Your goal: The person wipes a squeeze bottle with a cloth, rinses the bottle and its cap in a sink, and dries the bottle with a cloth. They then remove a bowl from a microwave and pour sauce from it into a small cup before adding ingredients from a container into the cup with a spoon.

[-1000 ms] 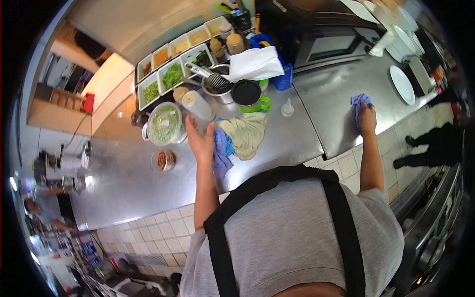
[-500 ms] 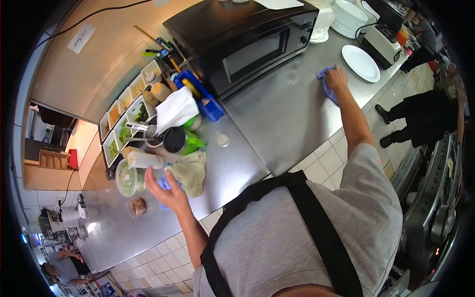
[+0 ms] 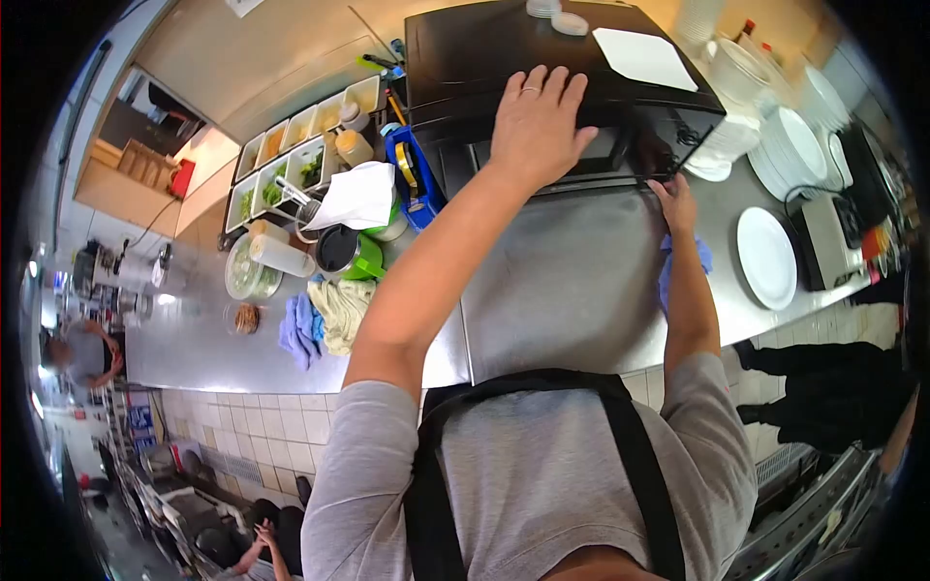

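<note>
My left hand (image 3: 540, 126) lies with its fingers spread on the top front edge of a black toaster oven (image 3: 450, 48). At the oven's lower right corner, the fingers and thumb of my right hand (image 3: 676, 201) are bent around the edge. A blue-violet cloth (image 3: 704, 258) rests on the steel counter (image 3: 552, 290), partly hidden beneath my right forearm. On top of the oven are a white sheet or board (image 3: 644, 58) and small round clear lids (image 3: 570, 23).
White plates (image 3: 790, 155) are stacked at the right, near an oval plate (image 3: 766, 258) and a small appliance (image 3: 831, 237). Ingredient trays (image 3: 276, 189), bottles (image 3: 281, 254), a green-handled cup (image 3: 358, 261) and cloths (image 3: 341, 310) stand left. Other people are at the edges.
My left hand has moved from beside the cloths up onto the oven. My right hand has let go of the blue-violet cloth and moved to the oven's corner. The view has turned.
</note>
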`<state>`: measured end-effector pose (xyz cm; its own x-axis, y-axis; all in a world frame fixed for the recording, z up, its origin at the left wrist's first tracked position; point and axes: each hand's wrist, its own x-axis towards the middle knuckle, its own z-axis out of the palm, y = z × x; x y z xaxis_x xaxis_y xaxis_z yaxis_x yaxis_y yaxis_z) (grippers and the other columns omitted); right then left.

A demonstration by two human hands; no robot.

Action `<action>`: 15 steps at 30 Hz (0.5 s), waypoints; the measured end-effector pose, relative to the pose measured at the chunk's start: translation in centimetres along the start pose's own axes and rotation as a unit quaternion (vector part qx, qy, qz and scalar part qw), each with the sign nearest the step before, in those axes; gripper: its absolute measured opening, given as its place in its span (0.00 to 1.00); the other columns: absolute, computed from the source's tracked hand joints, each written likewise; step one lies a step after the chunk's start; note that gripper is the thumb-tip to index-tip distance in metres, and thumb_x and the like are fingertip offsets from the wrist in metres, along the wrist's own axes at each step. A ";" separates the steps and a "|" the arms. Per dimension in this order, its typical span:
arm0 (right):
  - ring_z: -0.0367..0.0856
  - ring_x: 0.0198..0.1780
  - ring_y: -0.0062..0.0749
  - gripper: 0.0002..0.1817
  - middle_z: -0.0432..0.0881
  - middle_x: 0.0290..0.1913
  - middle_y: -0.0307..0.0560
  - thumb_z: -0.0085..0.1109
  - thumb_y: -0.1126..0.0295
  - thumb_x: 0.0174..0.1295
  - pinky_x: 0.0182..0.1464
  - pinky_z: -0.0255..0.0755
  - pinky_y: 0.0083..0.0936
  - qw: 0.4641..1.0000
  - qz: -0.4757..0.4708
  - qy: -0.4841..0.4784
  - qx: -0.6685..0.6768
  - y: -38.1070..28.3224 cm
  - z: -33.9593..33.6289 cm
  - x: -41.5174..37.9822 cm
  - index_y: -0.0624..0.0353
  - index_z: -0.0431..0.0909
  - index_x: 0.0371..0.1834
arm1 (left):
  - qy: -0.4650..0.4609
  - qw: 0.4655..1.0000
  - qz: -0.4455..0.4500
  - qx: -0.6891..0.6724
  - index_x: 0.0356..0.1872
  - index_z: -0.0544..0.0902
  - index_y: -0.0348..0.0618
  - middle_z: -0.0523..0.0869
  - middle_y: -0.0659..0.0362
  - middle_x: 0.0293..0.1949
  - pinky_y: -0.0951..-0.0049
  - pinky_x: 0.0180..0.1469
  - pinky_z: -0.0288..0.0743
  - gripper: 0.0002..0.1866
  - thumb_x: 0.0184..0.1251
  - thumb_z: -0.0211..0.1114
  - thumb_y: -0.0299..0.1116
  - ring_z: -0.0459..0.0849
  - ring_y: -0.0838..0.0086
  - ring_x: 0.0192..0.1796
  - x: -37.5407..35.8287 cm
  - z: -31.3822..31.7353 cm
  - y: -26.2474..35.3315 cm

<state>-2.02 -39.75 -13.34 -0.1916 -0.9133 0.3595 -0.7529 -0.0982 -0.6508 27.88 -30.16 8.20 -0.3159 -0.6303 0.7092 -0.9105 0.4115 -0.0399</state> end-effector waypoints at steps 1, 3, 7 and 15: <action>0.82 0.37 0.42 0.30 0.83 0.31 0.46 0.71 0.43 0.46 0.42 0.73 0.35 1.000 0.019 -0.018 -0.014 -0.1 -0.2 0.1 0.59 0.77 0.38 | -0.014 1.000 -0.015 0.012 0.61 0.72 0.43 0.73 0.53 0.61 0.57 0.66 0.60 0.31 0.59 0.65 0.46 0.68 0.57 0.65 0.4 0.6 0.1; 0.82 0.36 0.42 0.30 0.83 0.29 0.45 0.71 0.42 0.45 0.42 0.72 0.36 0.997 0.045 -0.035 -0.045 -0.3 -0.7 0.5 0.58 0.78 0.36 | -0.011 0.999 -0.020 0.028 0.61 0.72 0.44 0.74 0.53 0.60 0.57 0.65 0.61 0.31 0.59 0.65 0.47 0.69 0.58 0.64 0.2 0.8 0.3; 0.83 0.37 0.43 0.30 0.83 0.29 0.43 0.68 0.39 0.46 0.46 0.70 0.41 0.991 0.046 -0.013 -0.124 0.2 -0.1 1.1 0.55 0.79 0.36 | 0.008 0.999 -0.013 0.045 0.60 0.73 0.46 0.75 0.53 0.60 0.56 0.65 0.61 0.30 0.58 0.65 0.48 0.70 0.57 0.63 0.2 1.5 0.6; 0.82 0.43 0.49 0.21 0.84 0.36 0.50 0.63 0.53 0.52 0.48 0.71 0.45 0.992 -0.016 0.007 -0.123 2.8 1.2 1.7 0.55 0.79 0.44 | 0.004 1.000 -0.006 -0.013 0.58 0.74 0.43 0.76 0.55 0.56 0.56 0.64 0.59 0.29 0.58 0.65 0.48 0.71 0.60 0.60 -1.5 -0.6 2.8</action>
<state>-3.70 -42.08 -15.32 -0.1720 -0.9055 0.3879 -0.8897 -0.0262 -0.4557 26.01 -27.65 7.44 -0.3034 -0.6294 0.7154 -0.9066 0.4218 -0.0134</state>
